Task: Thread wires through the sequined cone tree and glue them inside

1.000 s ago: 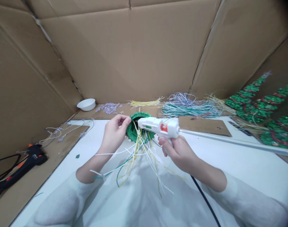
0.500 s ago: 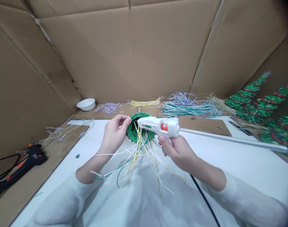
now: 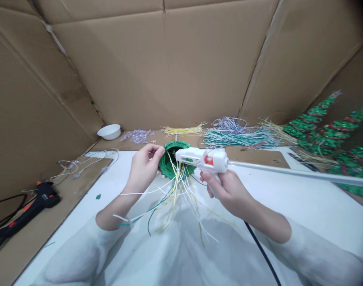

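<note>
My left hand point(image 3: 146, 163) pinches the left rim of a hollow green Christmas tree cone point(image 3: 168, 174), its open end facing me. White, yellow and green wires point(image 3: 177, 186) spill out of the opening toward me and fan over the table. My right hand point(image 3: 226, 186) is wrapped around the handle of a white hot glue gun point(image 3: 199, 157). The gun points left, with its nozzle at the cone's opening; the tip itself is hard to make out inside. A long glue stick point(image 3: 288, 171) sticks out of the gun's back toward the right.
A black glue gun point(image 3: 29, 208) lies on cardboard at the left. Along the back are a white bowl point(image 3: 109, 132), clear plastic pieces point(image 3: 139, 136), yellow wires point(image 3: 184, 129) and green-and-white wires point(image 3: 241, 138). Decorated green trees point(image 3: 315, 123) stand at the right. Cardboard walls point(image 3: 169, 67) surround the table.
My right hand and the white glue gun have shifted slightly right and down, and the glue stick has swung a little with them. My left hand stays at the cone's rim.
</note>
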Demonstrator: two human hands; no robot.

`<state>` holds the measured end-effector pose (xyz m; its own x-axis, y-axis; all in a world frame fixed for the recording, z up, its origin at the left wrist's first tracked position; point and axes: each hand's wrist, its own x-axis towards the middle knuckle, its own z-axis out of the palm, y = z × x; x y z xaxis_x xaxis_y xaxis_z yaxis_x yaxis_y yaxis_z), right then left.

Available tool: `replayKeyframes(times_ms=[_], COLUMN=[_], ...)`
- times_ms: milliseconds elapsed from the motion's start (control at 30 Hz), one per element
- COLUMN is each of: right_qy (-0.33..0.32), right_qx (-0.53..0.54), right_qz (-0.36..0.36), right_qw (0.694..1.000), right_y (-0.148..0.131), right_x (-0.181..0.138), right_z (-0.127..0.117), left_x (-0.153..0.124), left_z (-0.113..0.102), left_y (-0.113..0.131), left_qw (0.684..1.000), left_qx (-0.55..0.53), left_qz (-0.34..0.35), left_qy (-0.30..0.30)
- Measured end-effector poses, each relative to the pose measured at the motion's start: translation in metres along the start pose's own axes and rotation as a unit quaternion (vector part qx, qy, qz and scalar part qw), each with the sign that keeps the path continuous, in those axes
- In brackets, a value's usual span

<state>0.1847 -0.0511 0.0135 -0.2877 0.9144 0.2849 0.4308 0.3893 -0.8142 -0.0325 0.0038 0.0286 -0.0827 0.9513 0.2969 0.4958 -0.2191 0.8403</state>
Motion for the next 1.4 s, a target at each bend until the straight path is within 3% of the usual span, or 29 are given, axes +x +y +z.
replayKeyframes(times_ms=[233,400,467,567,700,800,900,1067,1200,1300,1400], right_qy=[0.034,0.207,0.235,0.219,0.174,0.125,0.047,0.033,0.041,0.072,0.144], right_qx=[0.121,0.102,0.094,0.088,-0.001,-0.179,-0.360,-0.416,-0.447,-0.461,-0.310], right_qz=[0.088,0.191,0.237,0.321,0.410,0.399,0.380,0.413,0.422,0.366,0.123], right_qw=[0.988,0.954,0.938,0.917,0.895,0.890,0.851,0.810,0.787,0.805,0.932], right_y=[-0.011,0.007,0.027,0.062,0.098,0.118,0.133,0.147,0.128,0.083,0.031], right_x=[-0.018,-0.027,-0.030,-0.036,-0.045,-0.051,-0.056,-0.057,-0.054,-0.058,-0.082], right_z=[-0.027,-0.068,-0.083,-0.102,-0.119,-0.129,-0.137,-0.136,-0.137,-0.138,-0.127], left_x=[0.000,0.001,0.001,0.002,0.001,0.000,0.000,0.000,0.002,0.002,0.002], left_z=[-0.002,-0.002,-0.003,-0.003,-0.002,-0.003,-0.004,-0.005,-0.005,-0.006,-0.006], left_y=[0.005,0.004,0.004,0.004,0.004,0.004,0.005,0.003,0.000,0.000,0.003], left_qw=[0.999,0.999,0.999,0.999,0.999,1.000,1.000,0.999,0.999,0.999,0.999], left_qx=[-0.025,-0.038,-0.040,-0.039,-0.030,-0.022,-0.004,0.008,0.003,0.005,0.005], left_qz=[-0.024,-0.027,-0.028,-0.028,-0.027,-0.020,-0.018,-0.026,-0.025,-0.029,-0.030], left_qy=[-0.001,-0.003,-0.003,-0.005,-0.007,-0.004,-0.008,-0.021,-0.022,-0.021,-0.020])
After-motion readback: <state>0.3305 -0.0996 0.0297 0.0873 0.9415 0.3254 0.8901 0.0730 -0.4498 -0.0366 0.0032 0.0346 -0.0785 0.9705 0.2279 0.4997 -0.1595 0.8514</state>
